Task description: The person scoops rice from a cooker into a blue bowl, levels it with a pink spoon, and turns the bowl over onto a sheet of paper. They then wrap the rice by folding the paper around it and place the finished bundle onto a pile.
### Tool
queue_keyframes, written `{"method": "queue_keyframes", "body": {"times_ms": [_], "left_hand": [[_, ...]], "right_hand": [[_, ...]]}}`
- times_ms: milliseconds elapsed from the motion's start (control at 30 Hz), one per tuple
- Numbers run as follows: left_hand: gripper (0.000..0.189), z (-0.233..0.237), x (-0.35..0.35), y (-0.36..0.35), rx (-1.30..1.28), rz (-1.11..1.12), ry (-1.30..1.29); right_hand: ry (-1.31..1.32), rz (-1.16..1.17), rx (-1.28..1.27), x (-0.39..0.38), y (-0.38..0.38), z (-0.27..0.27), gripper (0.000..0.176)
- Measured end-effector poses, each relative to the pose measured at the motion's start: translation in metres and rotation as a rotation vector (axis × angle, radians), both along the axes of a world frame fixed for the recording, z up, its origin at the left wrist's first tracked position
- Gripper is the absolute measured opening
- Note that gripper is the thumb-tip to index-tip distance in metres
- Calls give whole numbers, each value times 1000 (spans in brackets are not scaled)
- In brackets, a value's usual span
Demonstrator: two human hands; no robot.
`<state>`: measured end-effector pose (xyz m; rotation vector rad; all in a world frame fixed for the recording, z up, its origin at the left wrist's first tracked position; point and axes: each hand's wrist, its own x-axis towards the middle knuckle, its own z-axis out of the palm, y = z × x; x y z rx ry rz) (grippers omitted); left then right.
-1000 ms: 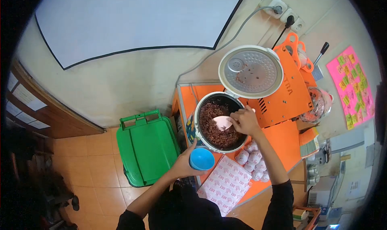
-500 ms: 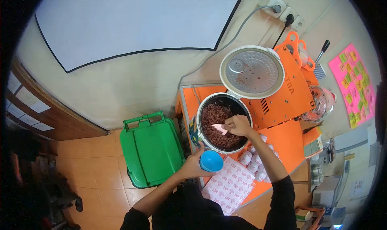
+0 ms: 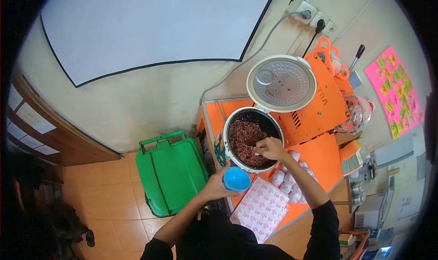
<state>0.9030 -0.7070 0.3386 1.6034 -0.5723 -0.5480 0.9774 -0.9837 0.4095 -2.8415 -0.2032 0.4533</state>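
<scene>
My right hand (image 3: 270, 148) is closed on a pale pink rice paddle (image 3: 256, 150), whose blade is mostly hidden in the reddish-brown rice (image 3: 242, 134). The rice fills part of the dark pot of a rice cooker (image 3: 221, 151), whose lid (image 3: 285, 83) stands raised with a few grains stuck inside. In front of the cooker, my left hand (image 3: 215, 185) grips a small blue bowl (image 3: 237, 179) by its side, mouth tilted upward; its inside looks bare. Printed wrapping paper (image 3: 260, 210) lies just below the bowl. Several round wrapped packets (image 3: 286, 185) sit beside the cooker, under my right forearm.
An orange machine (image 3: 315, 107) stands behind the cooker on the orange table (image 3: 319, 155). Left of the table is a green lidded bin (image 3: 171, 175). A grey cable (image 3: 237, 68) runs to wall sockets (image 3: 315, 18). A clear plastic bag (image 3: 358, 111) sits at the right.
My right hand has moved slightly down toward the near side of the pot, and the paddle blade has sunk into the rice. The bowl stays near the cooker's front, tipped a little differently.
</scene>
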Motion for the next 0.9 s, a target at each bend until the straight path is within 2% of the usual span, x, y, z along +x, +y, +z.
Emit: {"method": "queue_keyframes", "body": {"times_ms": [100,133,200,300,367,433,500,600,633,733,833,900], "left_hand": [[122,-10,12,21,-243,169,80],[109,-9,17,29,-271,214,138],[83,15,32,40,-323,297,257],[69,65,57,23,-372,372,222],[67,58,74,-12,-194,401,44],[70,49,83,-53,-57,376,-40],[72,62,79,-85,132,345,-31],[69,38,97,-128,17,465,227],[64,40,99,-133,38,502,196],[66,51,114,-127,-83,287,488],[65,66,125,-115,-160,241,627],[66,60,131,-108,-287,188,705]], "right_hand": [[25,-91,145,2,-17,-5,26],[19,-116,188,3,-22,-8,26],[9,-174,275,2,-30,-10,26],[-91,-315,109,-5,-23,11,26],[-228,-385,89,-13,-13,20,28],[-369,-452,68,-25,1,24,30],[-511,-513,42,-37,20,24,34],[-699,-423,-25,-55,38,22,37],[-785,-379,-10,-59,37,14,35],[-868,-358,98,-69,25,-1,27],[-1070,-248,177,-68,19,4,20],[-1147,-123,46,-63,8,17,17]]}}
